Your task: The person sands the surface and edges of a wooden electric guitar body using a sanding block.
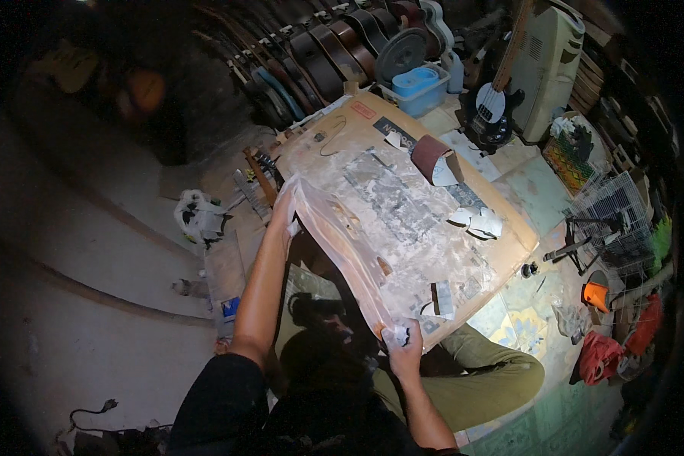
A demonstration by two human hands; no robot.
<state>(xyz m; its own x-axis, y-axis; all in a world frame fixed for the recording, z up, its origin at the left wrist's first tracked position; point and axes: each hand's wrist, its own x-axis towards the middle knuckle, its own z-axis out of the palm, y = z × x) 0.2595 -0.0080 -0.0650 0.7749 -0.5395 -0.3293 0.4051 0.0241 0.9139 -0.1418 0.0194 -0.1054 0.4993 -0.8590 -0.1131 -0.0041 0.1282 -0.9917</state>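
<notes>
By cardboard (513,234) | left hand (285,213) far, right hand (404,339) near | both gripping apparent guitar body (347,252)

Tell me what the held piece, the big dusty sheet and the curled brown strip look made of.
Held piece: probably wood, dull and powdery; orange-tan tone shows through whitish film.
Big dusty sheet: likely cardboard, matte; its tan surface bears print.
Curled brown strip: perhaps sandpaper; matte reddish-brown face, pale backing.
</notes>
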